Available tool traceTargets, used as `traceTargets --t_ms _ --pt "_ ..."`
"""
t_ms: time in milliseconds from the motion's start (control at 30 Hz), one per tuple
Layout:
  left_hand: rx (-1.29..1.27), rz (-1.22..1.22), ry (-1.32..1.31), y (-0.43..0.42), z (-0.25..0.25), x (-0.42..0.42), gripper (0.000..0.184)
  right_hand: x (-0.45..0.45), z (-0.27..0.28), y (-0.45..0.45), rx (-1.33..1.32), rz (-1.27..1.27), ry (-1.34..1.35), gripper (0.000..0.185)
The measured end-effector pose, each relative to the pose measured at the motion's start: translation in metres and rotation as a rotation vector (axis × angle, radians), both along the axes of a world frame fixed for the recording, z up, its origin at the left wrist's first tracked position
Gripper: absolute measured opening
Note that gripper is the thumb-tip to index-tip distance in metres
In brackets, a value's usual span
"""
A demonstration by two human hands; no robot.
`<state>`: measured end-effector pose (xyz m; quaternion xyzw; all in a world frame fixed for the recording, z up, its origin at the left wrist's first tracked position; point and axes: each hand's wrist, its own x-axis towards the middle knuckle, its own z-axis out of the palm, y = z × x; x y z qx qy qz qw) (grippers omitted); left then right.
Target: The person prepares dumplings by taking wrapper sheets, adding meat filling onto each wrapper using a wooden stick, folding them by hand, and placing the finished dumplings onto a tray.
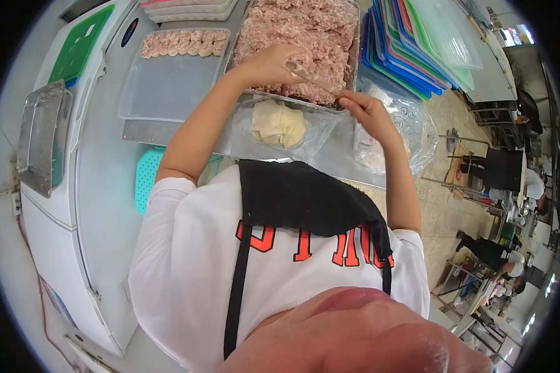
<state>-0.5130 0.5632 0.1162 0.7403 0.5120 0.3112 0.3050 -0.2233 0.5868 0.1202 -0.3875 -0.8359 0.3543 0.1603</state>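
Observation:
My left hand (pixel 272 66) is curled over the near part of a metal tray (pixel 356 59) of pink minced meat (pixel 292 28); what lies within its fingers is too small to make out. In my right hand (pixel 368 113), at the tray's near right corner, is the end of a thin spreading tool (pixel 320 83), which slants over the meat toward my left hand. Just below the tray, a stack of pale round dough wrappers (pixel 278 124) rests on clear plastic.
Rows of filled pieces (pixel 183 44) sit on a translucent sheet (pixel 162 93) at the left. Coloured sheets (pixel 404 46) are stacked at the right above a plastic bag (pixel 395 133). A turquoise basket (pixel 148 177) is below the table edge. Other people work far right.

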Motion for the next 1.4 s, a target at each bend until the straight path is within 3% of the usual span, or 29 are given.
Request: traceTargets --t_ms 33,100,200,233,333,367,400,467,533,733,800,967,1033,1133,1200,1333,1400 --pt "-0.124 0.008 0.067 0.000 0.006 0.002 0.052 0.008 0.000 0.009 0.100 0.011 -0.011 0.028" --pt "-0.043 0.136 -0.014 0.006 -0.025 -0.003 0.053 0.006 0.015 0.006 0.264 -0.066 -0.167 0.026" --pt "-0.115 0.131 -0.157 0.021 -0.055 -0.010 0.058 -0.016 0.015 -0.019 0.384 -0.099 -0.017 0.024" --pt "-0.173 0.092 -0.207 0.021 -0.056 -0.010 0.060 -0.021 0.006 -0.021 0.418 -0.041 -0.029 0.025" --pt "-0.199 0.147 -0.031 0.015 -0.046 -0.005 0.059 -0.012 -0.042 0.007 0.341 -0.058 -0.011 0.024" --pt "-0.330 0.154 -0.062 0.009 -0.038 -0.005 0.059 0.000 -0.037 0.014 0.356 -0.098 -0.449 0.027" --pt "-0.457 0.161 -0.089 0.000 -0.026 -0.007 0.059 0.007 -0.030 0.019 0.255 -0.128 -0.342 0.027" --pt "-0.395 0.135 -0.142 -0.012 -0.015 -0.005 0.057 0.024 -0.022 0.015 0.040 -0.201 -0.134 0.029" --pt "-0.005 0.092 -0.213 -0.018 -0.014 0.000 0.054 0.019 0.009 0.006 -0.072 -0.184 -0.047 0.031" --pt "0.035 -0.037 -0.014 -0.005 -0.006 0.000 0.060 -0.002 0.008 -0.011 -0.020 0.019 0.035 0.029" --pt "0.006 0.048 -0.011 -0.008 -0.016 0.000 0.059 0.005 0.015 -0.003 0.021 0.044 -0.028 0.029" --pt "-0.139 0.155 -0.077 -0.013 -0.011 0.002 0.056 -0.007 0.041 -0.029 0.392 -0.046 -0.143 0.025" --pt "-0.107 0.116 -0.047 -0.006 -0.017 0.002 0.054 -0.004 0.032 -0.021 0.378 -0.041 -0.156 0.025" --pt "-0.130 0.027 -0.367 -0.023 -0.006 0.000 0.050 0.010 0.037 -0.002 0.185 -0.071 -0.116 0.029" --pt "-0.043 0.066 -0.210 -0.023 -0.003 -0.001 0.046 0.017 0.040 0.000 -0.041 -0.126 0.006 0.032" --pt "-0.017 0.087 -0.115 -0.022 -0.001 0.004 0.042 0.004 0.033 -0.014 -0.035 -0.010 0.046 0.033" --pt "0.014 -0.030 -0.195 -0.018 -0.001 0.001 0.042 -0.004 0.030 -0.018 -0.026 0.023 0.024 0.033"
